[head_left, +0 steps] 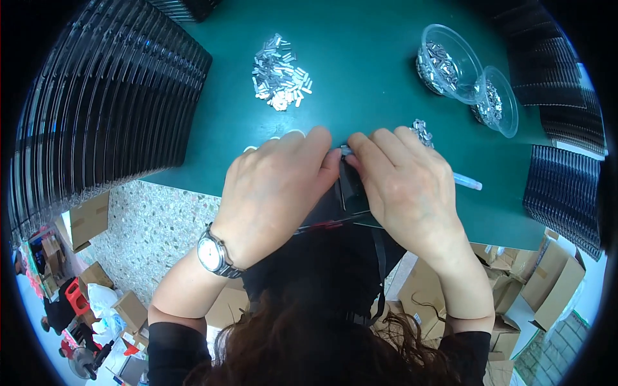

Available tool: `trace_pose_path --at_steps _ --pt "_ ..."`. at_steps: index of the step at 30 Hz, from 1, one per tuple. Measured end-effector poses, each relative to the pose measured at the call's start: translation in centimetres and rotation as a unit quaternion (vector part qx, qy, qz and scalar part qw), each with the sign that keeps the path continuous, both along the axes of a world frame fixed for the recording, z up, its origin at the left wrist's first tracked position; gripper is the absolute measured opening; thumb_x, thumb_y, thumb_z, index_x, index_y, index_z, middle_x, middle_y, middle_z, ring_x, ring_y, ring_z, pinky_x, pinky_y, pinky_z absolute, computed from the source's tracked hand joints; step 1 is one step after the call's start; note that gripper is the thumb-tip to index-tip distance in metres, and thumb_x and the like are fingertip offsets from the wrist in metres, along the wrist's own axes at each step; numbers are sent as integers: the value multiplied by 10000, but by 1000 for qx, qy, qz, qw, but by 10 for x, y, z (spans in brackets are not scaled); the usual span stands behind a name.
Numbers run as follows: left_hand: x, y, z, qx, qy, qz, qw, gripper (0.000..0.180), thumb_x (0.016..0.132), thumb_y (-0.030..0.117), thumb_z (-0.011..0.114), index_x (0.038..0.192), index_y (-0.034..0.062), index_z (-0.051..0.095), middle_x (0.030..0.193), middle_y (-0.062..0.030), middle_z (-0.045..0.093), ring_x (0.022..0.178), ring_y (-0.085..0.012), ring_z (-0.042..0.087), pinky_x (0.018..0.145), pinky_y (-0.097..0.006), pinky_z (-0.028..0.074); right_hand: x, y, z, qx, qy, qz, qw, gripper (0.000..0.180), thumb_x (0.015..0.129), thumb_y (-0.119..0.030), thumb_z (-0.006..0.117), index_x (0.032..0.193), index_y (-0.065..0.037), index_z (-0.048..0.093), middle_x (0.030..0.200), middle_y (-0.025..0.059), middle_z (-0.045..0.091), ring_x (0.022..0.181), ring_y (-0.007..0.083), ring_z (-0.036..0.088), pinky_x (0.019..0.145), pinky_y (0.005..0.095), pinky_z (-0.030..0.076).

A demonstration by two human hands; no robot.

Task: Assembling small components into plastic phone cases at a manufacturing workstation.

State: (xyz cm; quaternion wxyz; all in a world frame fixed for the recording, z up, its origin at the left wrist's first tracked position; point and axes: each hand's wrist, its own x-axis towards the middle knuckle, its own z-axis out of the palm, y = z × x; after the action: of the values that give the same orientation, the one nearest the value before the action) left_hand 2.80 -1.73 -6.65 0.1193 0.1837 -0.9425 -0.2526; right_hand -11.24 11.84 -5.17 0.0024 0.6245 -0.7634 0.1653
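My left hand (pixel 277 183) and my right hand (pixel 412 180) meet over the near edge of the green table, thumbs and fingertips pinched close together. Between them shows a small silvery-grey piece (pixel 346 150), at my right fingertips; most of it is covered. Just below lies a black plastic part (pixel 349 190), flat and shiny, partly hidden by both hands. Whether my left fingers grip that part or the small piece is hidden. White rounded edges (pixel 296 132) peek out beyond my left knuckles. Next to my right hand is a small heap of metal pieces (pixel 421 132).
A loose pile of small metal pieces (pixel 280 74) lies farther up the table (pixel 360 71). Two clear round tubs (pixel 473 71) (pixel 512 119) hold more. Black tray stacks (pixel 122 96) (pixel 563 193) stand at both sides. A light-blue pen-like stick (pixel 468 182) lies right. Cardboard boxes (pixel 547 283) crowd the floor.
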Motion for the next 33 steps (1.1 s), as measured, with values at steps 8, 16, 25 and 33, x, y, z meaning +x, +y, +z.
trace_pose_path --at_steps 8,16,25,33 --pt "36 -17 2 187 6 63 980 96 933 68 715 987 3 669 877 -175 691 808 -361 706 728 -406 551 -33 -35 2 -14 -161 -19 987 172 910 -104 736 1036 13 726 931 172 680 868 385 678 754 459 540" --pt "44 -25 4 233 -1 60 971 75 941 36 686 993 -14 665 896 -176 678 843 -369 685 740 -401 524 -22 -84 -32 -46 -96 -40 993 111 881 -104 680 892 1 648 901 203 669 869 441 670 769 546 540" --pt "36 -37 11 214 -41 31 976 93 989 56 639 1048 12 695 951 -169 678 876 -373 664 757 -406 509 -33 -79 -3 8 -166 20 986 154 933 -76 695 1015 53 672 915 184 630 843 365 647 735 426 512" --pt "23 -25 -1 204 3 -4 979 179 966 3 576 1108 12 685 953 -188 675 915 -420 651 778 -444 514 -13 -34 10 -1 -100 125 987 256 718 35 741 959 -14 669 978 91 643 835 321 609 718 411 527"
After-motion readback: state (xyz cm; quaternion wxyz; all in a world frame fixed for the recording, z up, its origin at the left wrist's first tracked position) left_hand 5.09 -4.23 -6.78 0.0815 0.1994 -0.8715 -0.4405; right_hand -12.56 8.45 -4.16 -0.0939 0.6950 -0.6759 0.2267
